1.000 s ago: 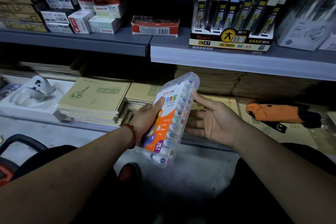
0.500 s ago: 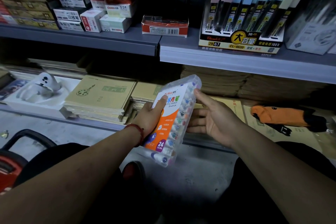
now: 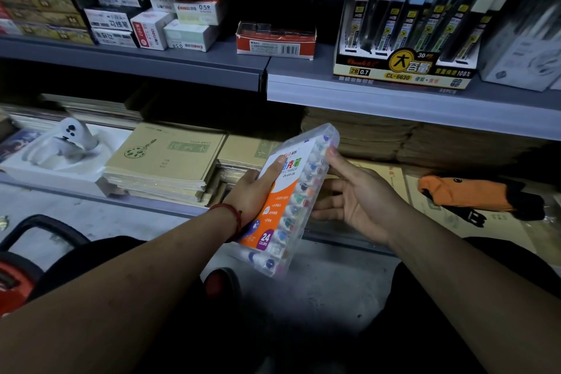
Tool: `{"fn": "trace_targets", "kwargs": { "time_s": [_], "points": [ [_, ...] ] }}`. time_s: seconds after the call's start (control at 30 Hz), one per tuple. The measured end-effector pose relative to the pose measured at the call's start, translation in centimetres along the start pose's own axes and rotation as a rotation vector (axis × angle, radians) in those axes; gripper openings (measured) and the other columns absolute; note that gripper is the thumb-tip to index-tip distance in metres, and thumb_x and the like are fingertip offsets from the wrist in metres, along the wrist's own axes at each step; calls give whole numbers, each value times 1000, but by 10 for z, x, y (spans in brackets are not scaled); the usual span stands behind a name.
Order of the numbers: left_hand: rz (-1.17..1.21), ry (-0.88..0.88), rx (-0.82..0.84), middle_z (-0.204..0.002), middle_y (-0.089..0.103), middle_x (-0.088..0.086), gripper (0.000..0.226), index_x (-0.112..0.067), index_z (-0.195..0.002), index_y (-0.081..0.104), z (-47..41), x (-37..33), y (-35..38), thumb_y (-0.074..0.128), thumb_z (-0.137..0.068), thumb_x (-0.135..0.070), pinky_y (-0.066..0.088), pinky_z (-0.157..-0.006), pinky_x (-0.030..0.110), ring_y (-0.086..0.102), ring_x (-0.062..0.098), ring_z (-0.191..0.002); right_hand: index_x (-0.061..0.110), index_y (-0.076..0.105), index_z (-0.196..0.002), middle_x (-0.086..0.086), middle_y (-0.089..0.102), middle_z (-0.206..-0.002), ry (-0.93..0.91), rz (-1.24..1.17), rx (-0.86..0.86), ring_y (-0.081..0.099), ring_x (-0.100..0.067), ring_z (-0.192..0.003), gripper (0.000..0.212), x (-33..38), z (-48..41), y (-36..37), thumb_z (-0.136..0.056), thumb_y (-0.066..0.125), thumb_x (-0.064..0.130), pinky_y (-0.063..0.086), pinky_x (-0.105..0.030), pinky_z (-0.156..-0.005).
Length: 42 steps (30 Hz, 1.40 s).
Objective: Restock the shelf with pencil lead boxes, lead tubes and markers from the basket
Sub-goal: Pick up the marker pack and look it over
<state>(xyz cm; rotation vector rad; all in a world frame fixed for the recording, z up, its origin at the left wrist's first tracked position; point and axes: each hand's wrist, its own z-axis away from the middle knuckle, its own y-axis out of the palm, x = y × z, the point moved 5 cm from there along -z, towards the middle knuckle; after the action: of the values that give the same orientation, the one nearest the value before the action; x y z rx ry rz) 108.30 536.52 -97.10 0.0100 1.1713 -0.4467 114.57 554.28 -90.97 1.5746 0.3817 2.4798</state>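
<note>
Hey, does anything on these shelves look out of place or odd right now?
Yes. What looks like a folded orange umbrella lies on the paper sheets at the right of the lower shelf. It isn't stationery like everything around it.

One head-worn wide view, close, looking forward and down: shelf [image 3: 394,100] at 12 o'clock, floor [image 3: 318,291] at 6
</note>
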Motion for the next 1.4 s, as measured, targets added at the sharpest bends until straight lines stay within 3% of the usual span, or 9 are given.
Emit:
{"fn": "trace_targets", "kwargs": {
  "time_s": [0.33,0.53,0.7,0.77,0.93,1.1,1.17,1.27,1.4],
  "points": [
    [-25,-107,-20,-82,78,5,94,-6,-115,65,-3,12,-1,50,-75,-89,56,-78,36,77,21,-73,14,66,-122,-17,75,-107,75,16,-87,74,-28,-84,51,-15,-8,-4,-92,61,54,60,-36,-67],
    [103,-83,-196,-67,69,7,49,-7,-86,66,-6,9,-9,71,-86,-56,44,-47,22,59,17,-49,16,62,-125,-8,77,-106,94,148,-71,75,-28,-97,33,-31,-3,4,-93,70,19,58,-53,-90],
    [218,-158,158,-108,76,12,49,-11,-125,65,1,0,-13,79,-85,-36,60,-84,46,74,29,-96,10,62,-124,-10,77,-104,63,57,-132,76,-27,-92,32,-20,-5,-13,-93,67,6,61,-46,-77],
    [186,-226,352,-120,72,13,42,-12,-126,67,14,1,-12,73,-90,-33,59,-82,41,71,25,-98,9,62,-126,-11,77,-106,67,56,-109,75,-27,-93,34,-13,-12,-18,-92,67,8,60,-43,-75],
    [354,-123,284,-128,68,16,37,-5,-130,63,6,7,-43,66,-95,-16,44,-110,54,62,39,-122,19,55,-131,-10,75,-113,155,172,47,73,-31,-101,41,-11,-35,-1,-93,70,18,60,-51,-81],
    [321,-152,197,-121,72,12,35,-13,-128,64,-22,11,-90,66,-94,-16,62,-73,42,74,27,-91,19,51,-131,-12,72,-119,231,134,57,72,-35,-102,61,-43,-74,21,-81,77,-5,59,-58,-82],
    [308,-221,220,-120,73,10,32,-20,-126,64,-31,19,-105,66,-94,-20,61,-73,48,73,30,-100,16,50,-132,-13,69,-122,220,94,6,71,-36,-103,61,-53,-94,29,-82,74,-10,61,-54,-75],
    [221,-255,133,-117,74,8,44,-20,-125,64,-52,36,-120,79,-84,-22,60,-65,38,74,27,-96,14,48,-134,-13,67,-123,178,98,-63,71,-35,-102,61,-61,-123,39,-83,72,-12,62,-51,-71],
    [260,-160,-77,-113,75,11,93,-7,-125,64,-86,43,-134,101,-41,-17,60,-69,37,72,29,-93,3,51,-129,-15,69,-118,119,85,-157,73,-33,-95,51,-53,-160,46,-84,70,-12,63,-51,-68]
  ]
}}
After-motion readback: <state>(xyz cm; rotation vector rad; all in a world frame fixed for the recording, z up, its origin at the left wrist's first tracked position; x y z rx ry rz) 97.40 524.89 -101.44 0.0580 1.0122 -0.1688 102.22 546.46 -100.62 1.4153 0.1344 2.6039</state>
